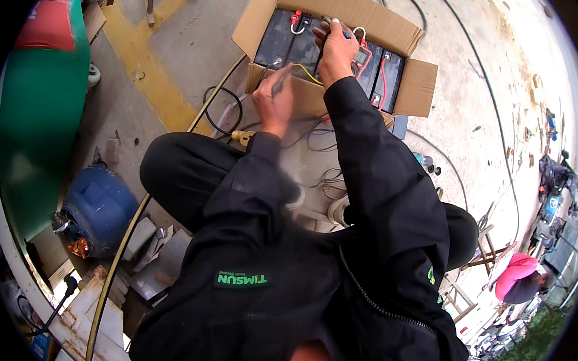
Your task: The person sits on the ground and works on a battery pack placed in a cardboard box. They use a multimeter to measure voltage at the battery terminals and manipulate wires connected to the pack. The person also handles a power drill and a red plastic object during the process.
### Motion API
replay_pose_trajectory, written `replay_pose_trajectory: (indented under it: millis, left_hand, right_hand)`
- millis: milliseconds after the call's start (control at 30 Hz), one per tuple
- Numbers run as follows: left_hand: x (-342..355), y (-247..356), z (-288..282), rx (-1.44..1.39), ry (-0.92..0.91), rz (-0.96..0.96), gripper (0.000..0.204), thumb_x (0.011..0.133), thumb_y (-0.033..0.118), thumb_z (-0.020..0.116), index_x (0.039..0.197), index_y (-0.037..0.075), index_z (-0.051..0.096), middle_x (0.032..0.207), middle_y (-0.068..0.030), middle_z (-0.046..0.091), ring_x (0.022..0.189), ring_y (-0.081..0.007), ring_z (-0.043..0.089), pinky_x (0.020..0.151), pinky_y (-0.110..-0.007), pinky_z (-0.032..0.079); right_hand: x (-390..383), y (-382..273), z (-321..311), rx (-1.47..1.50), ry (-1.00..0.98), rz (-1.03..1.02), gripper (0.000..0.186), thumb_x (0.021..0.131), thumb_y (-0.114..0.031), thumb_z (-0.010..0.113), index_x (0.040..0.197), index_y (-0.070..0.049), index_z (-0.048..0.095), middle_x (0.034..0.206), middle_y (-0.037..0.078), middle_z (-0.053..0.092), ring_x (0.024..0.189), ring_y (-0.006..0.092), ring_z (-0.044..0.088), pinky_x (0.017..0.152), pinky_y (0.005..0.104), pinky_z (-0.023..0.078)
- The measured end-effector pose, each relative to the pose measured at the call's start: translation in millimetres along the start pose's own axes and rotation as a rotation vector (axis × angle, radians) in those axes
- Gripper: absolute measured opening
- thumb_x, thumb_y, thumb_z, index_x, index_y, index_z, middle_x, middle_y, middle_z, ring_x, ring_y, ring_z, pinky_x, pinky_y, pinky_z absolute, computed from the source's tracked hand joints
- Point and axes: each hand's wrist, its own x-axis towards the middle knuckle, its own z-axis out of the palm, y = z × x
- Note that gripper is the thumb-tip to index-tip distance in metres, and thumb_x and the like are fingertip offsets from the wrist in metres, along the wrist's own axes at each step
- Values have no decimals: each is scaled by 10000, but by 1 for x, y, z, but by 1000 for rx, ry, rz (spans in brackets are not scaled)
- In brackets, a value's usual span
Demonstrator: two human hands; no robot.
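Observation:
An opened cardboard box holds several black batteries joined by red and white wires. Over the middle of it, my right hand has its fingers curled round a small dark thing with a bit of blue showing; the grip hides most of it. My left hand is at the box's near left edge, smeared by motion, its fingertips close to a yellow wire and a battery terminal. Whether it holds anything cannot be made out. A small meter-like device lies among the red wires, right of my right hand.
Below the box, thin dark cables lie tangled on the ground by my feet. A yellow plug connector sits beside my left knee. Farther left are a blue drum and a green panel. At the far right a person in pink bends over.

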Motion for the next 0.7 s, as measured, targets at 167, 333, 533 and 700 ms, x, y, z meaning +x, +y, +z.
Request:
replay_pose_trajectory:
  millis: [167,333,533,700]
  left_hand:
    - [0,2,3,-7,-15,60,160,815,73,718,969,55,753,889,-144,729,814,-294,713,730,-350,544]
    - [3,4,-3,23,-21,64,164,838,106,703,986,55,753,913,-139,732,840,-294,711,747,-352,540]
    - [4,3,-2,-21,-42,92,186,854,133,698,1006,34,739,938,-133,734,860,-294,707,765,-352,535]
    - [5,0,-1,-28,-31,116,182,850,130,706,1002,35,738,926,-132,733,851,-294,707,759,-355,537]
  right_hand:
    - [16,35,-5,-302,86,-310,352,960,-221,619,1187,44,573,900,106,669,713,156,671,586,264,493]
    - [-20,39,10,-638,116,-395,317,922,-200,628,1139,30,636,1039,224,702,929,312,705,829,387,529]
    - [-15,54,13,-695,114,-502,295,899,-163,634,1135,13,643,1011,234,699,915,340,702,808,391,531]
    - [-12,57,13,-674,104,-477,269,898,-160,636,1116,-3,655,982,226,701,904,341,702,803,404,530]
